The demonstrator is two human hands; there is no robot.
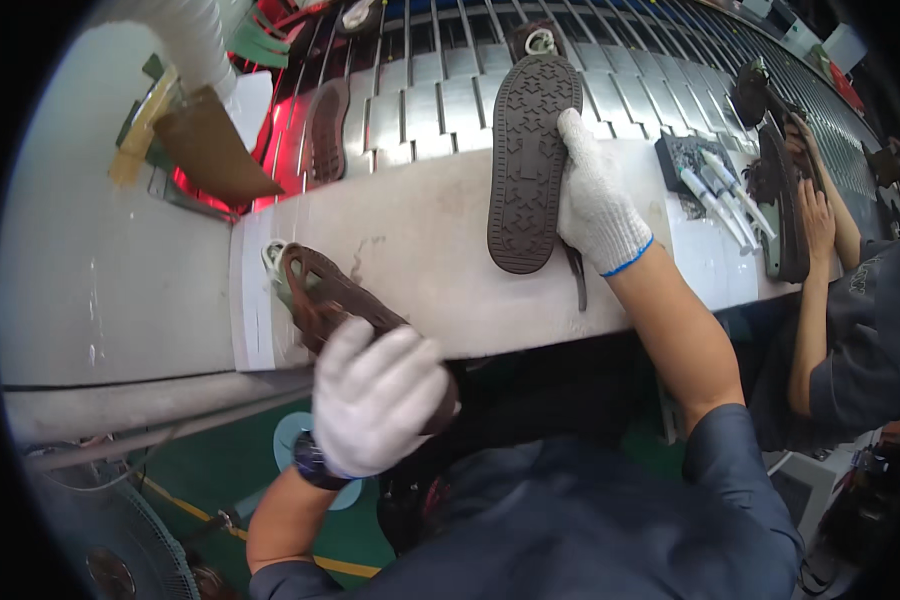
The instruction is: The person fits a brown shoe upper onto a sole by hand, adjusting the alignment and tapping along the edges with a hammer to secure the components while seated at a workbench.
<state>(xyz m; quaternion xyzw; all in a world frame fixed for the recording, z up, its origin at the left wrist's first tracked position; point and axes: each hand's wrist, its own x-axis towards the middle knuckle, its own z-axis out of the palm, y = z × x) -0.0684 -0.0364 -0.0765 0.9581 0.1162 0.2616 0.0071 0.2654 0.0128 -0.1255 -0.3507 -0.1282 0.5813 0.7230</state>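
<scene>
A lace-up shoe with a dark brown patterned sole stands on end above the desk, its tread facing the camera and a dark lace dangling below. The person's right hand, in a white knit glove with a blue cuff edge, is closed on its right side, thumb lying against the sole's edge.

A brown shoe with a green heel and a pale loop lies at the desk's near left, its front reaching over the edge. The left hand, also gloved and slightly blurred, covers that front part with bent fingers; whether it grips the shoe cannot be told. A dark wristwatch sits on that wrist.

To the right, slim white tubes lean on a black box. Farther right, a co-worker's hands are at another shoe. Beyond the desk runs a metal slatted conveyor, bearing a brown sole near red light. A fan stands at lower left above the green floor.
</scene>
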